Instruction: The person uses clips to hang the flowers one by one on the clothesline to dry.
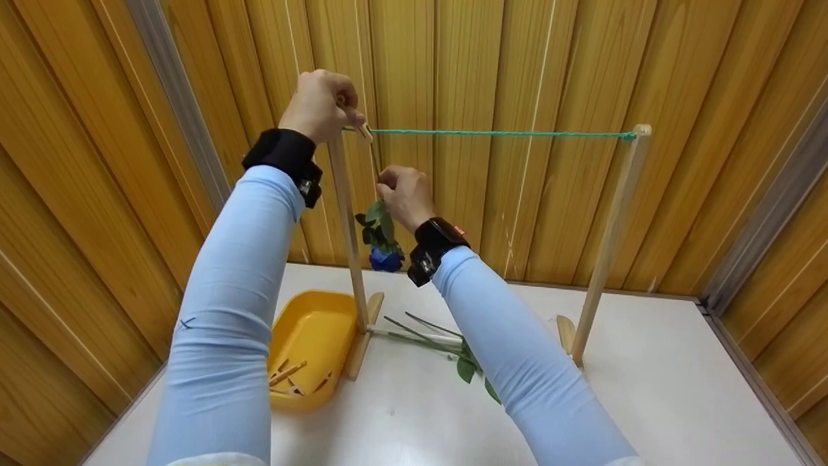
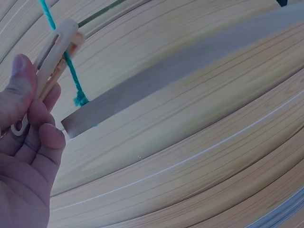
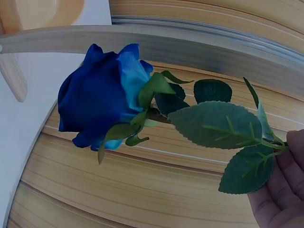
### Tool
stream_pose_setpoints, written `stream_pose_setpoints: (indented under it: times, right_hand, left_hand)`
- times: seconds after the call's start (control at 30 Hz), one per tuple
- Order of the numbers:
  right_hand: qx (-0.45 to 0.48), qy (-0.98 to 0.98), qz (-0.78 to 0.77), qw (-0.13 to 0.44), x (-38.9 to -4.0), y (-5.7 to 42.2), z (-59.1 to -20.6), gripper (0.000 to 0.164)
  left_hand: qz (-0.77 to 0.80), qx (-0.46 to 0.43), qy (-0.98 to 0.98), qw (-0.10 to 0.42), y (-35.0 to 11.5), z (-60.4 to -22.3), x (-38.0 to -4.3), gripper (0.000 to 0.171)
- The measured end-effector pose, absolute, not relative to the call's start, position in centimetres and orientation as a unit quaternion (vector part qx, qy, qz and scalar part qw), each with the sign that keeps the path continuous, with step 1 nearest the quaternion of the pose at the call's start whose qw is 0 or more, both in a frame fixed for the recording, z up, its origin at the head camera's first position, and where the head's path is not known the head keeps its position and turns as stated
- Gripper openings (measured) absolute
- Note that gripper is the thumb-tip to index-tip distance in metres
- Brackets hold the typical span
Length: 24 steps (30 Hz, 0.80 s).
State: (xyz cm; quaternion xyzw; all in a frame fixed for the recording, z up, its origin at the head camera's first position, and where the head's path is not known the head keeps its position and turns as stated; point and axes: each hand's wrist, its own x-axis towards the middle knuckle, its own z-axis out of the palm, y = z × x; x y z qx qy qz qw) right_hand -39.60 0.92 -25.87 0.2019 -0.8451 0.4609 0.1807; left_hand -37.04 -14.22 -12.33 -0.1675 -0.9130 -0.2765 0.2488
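Observation:
My left hand (image 1: 321, 103) pinches a wooden clothespin (image 2: 54, 57) at the left end of a green cord (image 1: 491, 133). In the left wrist view the clothespin straddles the cord, and a thin green stem (image 2: 102, 13) reaches its tip. Lower down, my right hand (image 1: 407, 194) holds the stem of a blue rose (image 3: 102, 97) between thumb and fingers. The rose hangs head down, its green leaves (image 3: 218, 123) just below the fingers. Whether the clothespin's tip bites on the stem is too small to tell.
The cord runs between two wooden posts (image 1: 608, 252) of a stand. Left of the stand is a yellow tray (image 1: 317, 323) holding several clothespins (image 1: 288, 375). More green stems with leaves (image 1: 466, 369) lie on the white table (image 1: 673, 362), partly under my right forearm. A wood-plank wall rises behind.

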Motion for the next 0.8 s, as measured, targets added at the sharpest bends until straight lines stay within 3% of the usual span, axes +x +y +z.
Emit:
stream_pose_setpoints:
  times: [0.8]
  right_hand:
    - [0.196,-0.828,0.49,0.19,-39.78,1.4,-25.42,0.016]
  left_hand:
    - [-0.232,-0.162,-0.943,0.177,-14.1,-11.55,-36.59,0.037]
